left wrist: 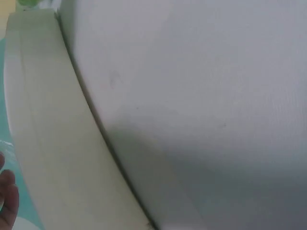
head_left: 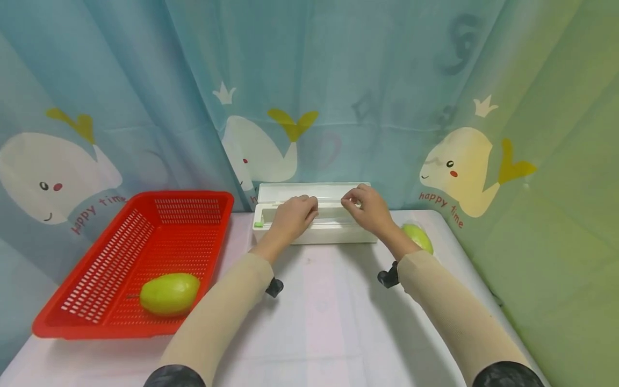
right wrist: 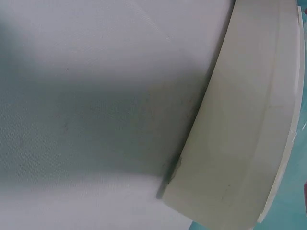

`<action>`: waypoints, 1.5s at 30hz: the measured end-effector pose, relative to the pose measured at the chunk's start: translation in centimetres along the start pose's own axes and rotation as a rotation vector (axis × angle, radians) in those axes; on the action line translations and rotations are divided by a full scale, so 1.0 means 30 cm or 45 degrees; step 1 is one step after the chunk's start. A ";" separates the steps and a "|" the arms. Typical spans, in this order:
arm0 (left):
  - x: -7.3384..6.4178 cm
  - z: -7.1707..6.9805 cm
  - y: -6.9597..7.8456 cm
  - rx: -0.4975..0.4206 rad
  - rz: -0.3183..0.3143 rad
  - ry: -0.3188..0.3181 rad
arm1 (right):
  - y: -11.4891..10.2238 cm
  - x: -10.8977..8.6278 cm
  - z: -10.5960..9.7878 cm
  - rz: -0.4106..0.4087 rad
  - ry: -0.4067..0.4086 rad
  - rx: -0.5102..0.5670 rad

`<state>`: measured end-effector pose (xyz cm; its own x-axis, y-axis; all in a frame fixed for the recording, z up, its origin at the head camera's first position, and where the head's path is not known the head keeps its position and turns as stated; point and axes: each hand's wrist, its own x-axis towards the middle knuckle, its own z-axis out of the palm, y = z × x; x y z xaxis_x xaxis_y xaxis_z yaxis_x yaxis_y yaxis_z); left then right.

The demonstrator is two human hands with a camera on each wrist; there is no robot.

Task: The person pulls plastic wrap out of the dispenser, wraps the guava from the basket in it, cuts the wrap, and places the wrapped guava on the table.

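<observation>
A long white cling film dispenser (head_left: 321,235) lies at the back of the table, its lid (head_left: 304,192) raised. A small green slider (head_left: 258,224) sits at its left end. My left hand (head_left: 292,217) is over the left half of the opening, fingers curled and pinching the barely visible clear film. Over the right half, my right hand (head_left: 369,209) pinches too, thumb against forefinger. In the left wrist view only fingertips (left wrist: 8,196) show beyond the dispenser (left wrist: 67,129). The right wrist view shows the dispenser's front (right wrist: 235,115); the right hand's grip is hidden there.
A red plastic basket (head_left: 217,252) stands on the left with a green mango-like fruit (head_left: 170,294) inside. Another green fruit (head_left: 418,238) lies right of the dispenser, partly behind my right forearm. A whale-print curtain (head_left: 338,80) hangs directly behind the table (head_left: 319,322).
</observation>
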<state>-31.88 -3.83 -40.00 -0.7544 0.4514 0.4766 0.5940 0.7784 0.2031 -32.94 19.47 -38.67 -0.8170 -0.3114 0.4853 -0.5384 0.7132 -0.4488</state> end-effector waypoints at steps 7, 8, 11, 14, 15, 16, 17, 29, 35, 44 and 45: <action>0.005 -0.022 0.000 0.192 0.111 -0.002 | -0.010 -0.009 -0.020 0.008 0.000 0.045; 0.005 -0.023 0.000 0.212 0.123 -0.005 | -0.014 -0.010 -0.023 0.007 0.003 0.052; 0.002 -0.021 0.003 0.218 0.138 -0.034 | -0.025 -0.011 -0.030 -0.009 0.012 0.064; -0.008 -0.015 0.004 0.185 0.122 -0.081 | -0.037 -0.007 -0.034 -0.021 0.016 0.054; -0.012 -0.014 0.004 0.167 0.101 -0.096 | -0.040 -0.006 -0.034 -0.021 0.016 0.050; -0.018 -0.013 0.002 0.152 0.077 -0.109 | -0.042 -0.004 -0.033 -0.020 0.015 0.047; -0.023 -0.012 -0.001 0.138 0.053 -0.115 | -0.042 -0.003 -0.032 -0.016 0.013 0.046; -0.044 -0.050 -0.049 0.068 0.019 -0.099 | -0.030 0.001 -0.039 -0.011 0.010 0.073; -0.033 -0.070 -0.058 0.172 0.085 -0.053 | -0.012 -0.014 -0.042 0.046 0.009 0.071; -0.022 -0.066 -0.073 0.061 -0.045 -0.249 | -0.003 -0.013 -0.044 0.045 0.034 0.094; -0.022 -0.065 -0.076 0.040 -0.047 -0.251 | -0.004 -0.012 -0.045 0.042 0.033 0.092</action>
<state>-32.18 -6.77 -39.12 -0.8173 0.4967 0.2920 0.5584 0.8078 0.1889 -32.30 20.34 -37.76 -0.8294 -0.2713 0.4884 -0.5256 0.6752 -0.5175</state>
